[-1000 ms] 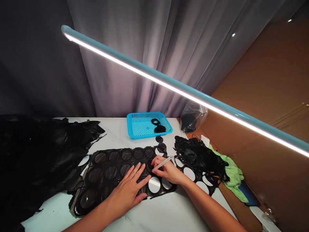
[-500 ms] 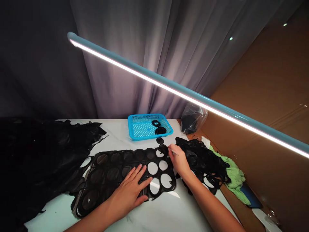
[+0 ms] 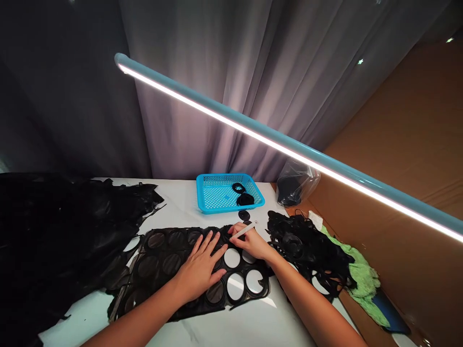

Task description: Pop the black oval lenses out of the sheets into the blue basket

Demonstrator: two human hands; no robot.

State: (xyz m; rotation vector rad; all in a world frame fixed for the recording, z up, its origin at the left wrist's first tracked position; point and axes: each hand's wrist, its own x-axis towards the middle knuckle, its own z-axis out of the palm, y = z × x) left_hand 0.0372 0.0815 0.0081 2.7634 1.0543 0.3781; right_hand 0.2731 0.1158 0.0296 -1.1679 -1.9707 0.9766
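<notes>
A thin black sheet (image 3: 159, 265) with rows of round outlines lies on the white table. Several of its circles at the right end are out, showing white through the holes. My left hand (image 3: 200, 270) lies flat on the sheet, fingers spread, holding nothing. Close to its right, my right hand (image 3: 253, 243) grips a slim white pen-like tool (image 3: 245, 230), its lower end down at the sheet's upper right part. What the tool is exactly I cannot make out. Just beyond my right hand, a loose black disc (image 3: 244, 215) rests on the table.
A blue plastic basket (image 3: 213, 208) with black rings and discs stands behind the sheet. Black sheets (image 3: 65, 241) are heaped at left; black scraps (image 3: 304, 246) and a green cloth (image 3: 365, 284) lie at right. A clear bag (image 3: 294, 188) stands behind. A lit tube lamp (image 3: 253, 127) crosses above.
My right hand has moved left with the tool, from the sheet's upper right corner to near my left fingertips. My left hand stays flat on the sheet. The camera view has shifted slightly.
</notes>
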